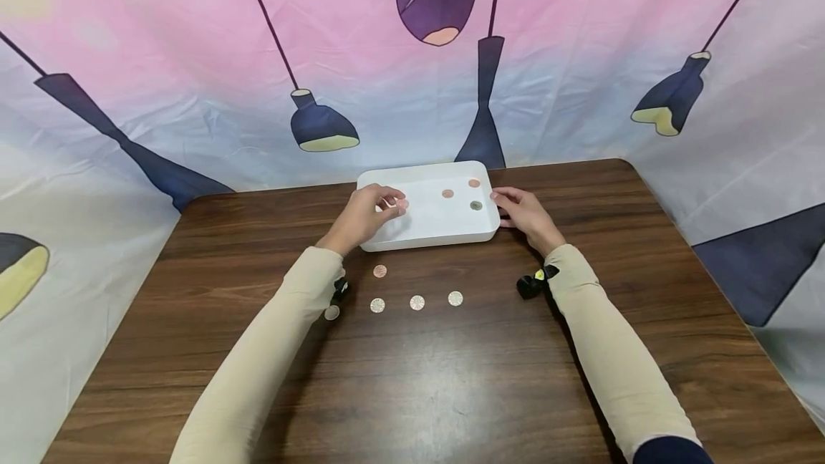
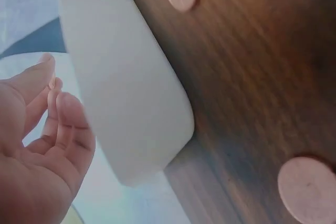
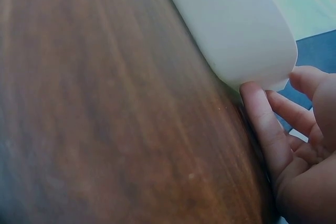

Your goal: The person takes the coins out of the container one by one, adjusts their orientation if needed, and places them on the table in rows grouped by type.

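A white tray point(image 1: 430, 226) stands at the table's far middle, and two pink coins point(image 1: 447, 193) and a dark coin point(image 1: 476, 205) lie in it. My left hand point(image 1: 392, 206) reaches over the tray's left rim and pinches a pink coin point(image 1: 402, 204) at its fingertips. In the left wrist view that hand point(image 2: 47, 129) hovers beside the tray wall point(image 2: 126, 87). My right hand point(image 1: 503, 208) rests against the tray's right end. In the right wrist view its fingers point(image 3: 262, 119) lie straight against the tray's corner point(image 3: 236, 24).
On the brown table point(image 1: 412, 378), in front of the tray, lie a copper coin point(image 1: 379, 271) and a row of pale coins point(image 1: 417, 302); another point(image 1: 331, 312) shows beside my left sleeve. Two coins point(image 2: 307, 190) appear in the left wrist view. A printed cloth backdrop point(image 1: 193, 56) surrounds the table.
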The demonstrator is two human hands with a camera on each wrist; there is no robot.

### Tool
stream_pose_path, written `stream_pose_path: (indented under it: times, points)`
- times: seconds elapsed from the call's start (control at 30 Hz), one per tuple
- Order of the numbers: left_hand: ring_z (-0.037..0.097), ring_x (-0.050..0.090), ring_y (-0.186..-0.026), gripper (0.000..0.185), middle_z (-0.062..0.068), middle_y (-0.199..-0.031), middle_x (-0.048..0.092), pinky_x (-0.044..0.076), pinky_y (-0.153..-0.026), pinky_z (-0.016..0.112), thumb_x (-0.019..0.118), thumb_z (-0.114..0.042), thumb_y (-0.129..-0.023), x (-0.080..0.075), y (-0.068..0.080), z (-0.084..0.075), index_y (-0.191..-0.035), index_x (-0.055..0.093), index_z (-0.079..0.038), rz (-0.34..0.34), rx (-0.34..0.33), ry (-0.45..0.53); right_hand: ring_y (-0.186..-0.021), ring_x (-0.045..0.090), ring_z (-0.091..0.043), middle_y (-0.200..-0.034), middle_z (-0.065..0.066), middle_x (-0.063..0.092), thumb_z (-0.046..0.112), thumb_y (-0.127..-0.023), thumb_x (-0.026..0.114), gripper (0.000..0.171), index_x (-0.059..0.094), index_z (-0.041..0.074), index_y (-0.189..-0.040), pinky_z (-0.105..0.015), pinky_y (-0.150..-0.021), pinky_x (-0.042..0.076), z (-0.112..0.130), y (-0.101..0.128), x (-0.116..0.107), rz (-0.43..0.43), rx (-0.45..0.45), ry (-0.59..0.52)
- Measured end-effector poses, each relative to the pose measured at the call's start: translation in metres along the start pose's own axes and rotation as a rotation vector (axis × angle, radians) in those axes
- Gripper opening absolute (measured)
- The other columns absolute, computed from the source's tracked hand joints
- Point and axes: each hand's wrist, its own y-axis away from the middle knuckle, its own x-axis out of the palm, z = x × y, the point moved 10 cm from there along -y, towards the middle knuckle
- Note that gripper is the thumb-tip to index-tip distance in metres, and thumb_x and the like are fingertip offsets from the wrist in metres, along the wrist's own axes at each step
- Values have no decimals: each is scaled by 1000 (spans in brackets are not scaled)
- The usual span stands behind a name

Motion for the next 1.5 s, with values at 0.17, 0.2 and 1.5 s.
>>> stream_pose_path:
  times: [0.17,0.2,1.5]
  points:
    - [23,66,-97,26,8,-108,71,50,-82,36,77,-23,-99,0,17,-12,-122,78,-9,-3,19,-5,-126,59,-29,-153,-19,52,35,-112,54,54,48,7,-158,-18,-81,57,-2,1,-1,6,-2,6]
    - [23,66,-97,26,8,-107,71,51,-81,36,77,-23,-99,1,21,-15,-121,78,-9,0,26,-1,-126,59,-29,-153,-19,52,35,-112,54,55,47,7,-159,-18,-81,57,-1,2,-1,8,-4,7]
    - [10,64,-86,6,-5,-91,68,56,-80,32,78,-17,-98,55,69,-39,-102,79,-13,189,163,-228,-125,58,-28,-151,-19,52,34,-112,53,53,48,6,-158,-16,-78,56,0,0,0,10,-5,6]
